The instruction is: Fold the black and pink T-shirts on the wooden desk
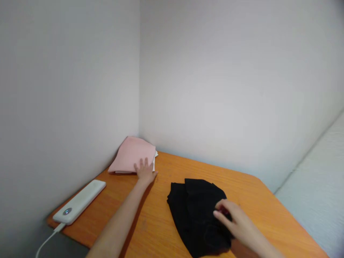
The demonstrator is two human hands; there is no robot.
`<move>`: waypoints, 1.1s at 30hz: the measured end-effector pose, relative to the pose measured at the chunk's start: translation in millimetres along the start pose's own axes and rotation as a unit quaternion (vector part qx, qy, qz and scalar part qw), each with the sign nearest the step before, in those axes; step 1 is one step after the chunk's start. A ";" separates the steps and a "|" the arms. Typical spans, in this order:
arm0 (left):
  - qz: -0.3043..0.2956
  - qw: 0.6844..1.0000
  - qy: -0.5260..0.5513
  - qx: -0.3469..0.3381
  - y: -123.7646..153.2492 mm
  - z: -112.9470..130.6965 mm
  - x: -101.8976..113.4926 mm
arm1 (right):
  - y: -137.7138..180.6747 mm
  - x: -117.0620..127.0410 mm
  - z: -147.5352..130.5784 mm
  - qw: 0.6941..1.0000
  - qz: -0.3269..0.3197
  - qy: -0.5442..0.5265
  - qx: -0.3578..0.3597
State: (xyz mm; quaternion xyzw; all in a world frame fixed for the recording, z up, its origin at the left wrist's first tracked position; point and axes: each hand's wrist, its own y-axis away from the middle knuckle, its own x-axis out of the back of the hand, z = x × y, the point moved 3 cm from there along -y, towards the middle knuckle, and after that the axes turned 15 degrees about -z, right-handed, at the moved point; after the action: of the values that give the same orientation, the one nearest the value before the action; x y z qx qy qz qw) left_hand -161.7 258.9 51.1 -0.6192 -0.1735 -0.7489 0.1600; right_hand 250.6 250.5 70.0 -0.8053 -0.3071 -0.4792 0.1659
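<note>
A folded pink cloth (134, 154) lies in the far left corner of the table, with some white fabric showing at its right edge and underneath. My left hand (145, 173) reaches out to it, fingers spread over its near right corner, holding nothing. Closer to me is a folded black cloth (193, 215), its layers slightly fanned out; it looks like a garment, though its kind does not show. At its right side my right hand (232, 216) has curled fingers, with black fabric between thumb and fingers.
A white power bank (80, 202) with a small lit display rests along the table's left edge. Its white cable (48, 240) hangs off that edge. Walls border the orange wooden table (158, 218) at the left and back; a pale textured surface (317, 186) stands at the right.
</note>
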 end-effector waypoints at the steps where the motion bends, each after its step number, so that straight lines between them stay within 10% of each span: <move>1: -0.013 1.000 -0.007 0.003 -5.9 -5.1 -1.2 | 10.4 -13.9 -6.6 1.000 0.004 0.031 0.006; 5: -0.044 0.998 -0.032 0.024 -21.0 -30.0 6.0 | 27.9 -40.7 -7.2 0.992 0.011 0.120 0.021; 11: -0.074 0.995 -0.065 0.033 -9.0 3.8 27.0 | 24.2 6.9 56.1 0.996 0.083 -0.005 -0.022; 16: -0.136 0.978 -0.048 -0.148 61.1 76.2 20.5 | 48.6 28.5 30.2 0.979 0.196 0.058 0.021; 24: -0.230 0.946 0.026 -0.229 201.5 113.3 -28.5 | 52.6 -56.5 -44.2 0.971 0.045 0.209 0.112; 28: -0.235 0.914 0.199 -0.265 233.0 121.3 -41.4 | 34.9 -42.1 -44.4 0.997 0.044 -0.019 0.059; 33: -0.240 0.762 0.538 -0.271 252.9 139.0 -46.7 | 54.0 -9.8 -92.3 0.940 0.042 -0.320 0.106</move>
State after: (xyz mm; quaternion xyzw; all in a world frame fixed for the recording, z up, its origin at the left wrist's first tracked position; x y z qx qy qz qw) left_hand 82.9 99.0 44.9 -0.0706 0.0082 -0.9887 -0.1320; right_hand 220.6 154.6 107.7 -0.9060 -0.3591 -0.1534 0.1631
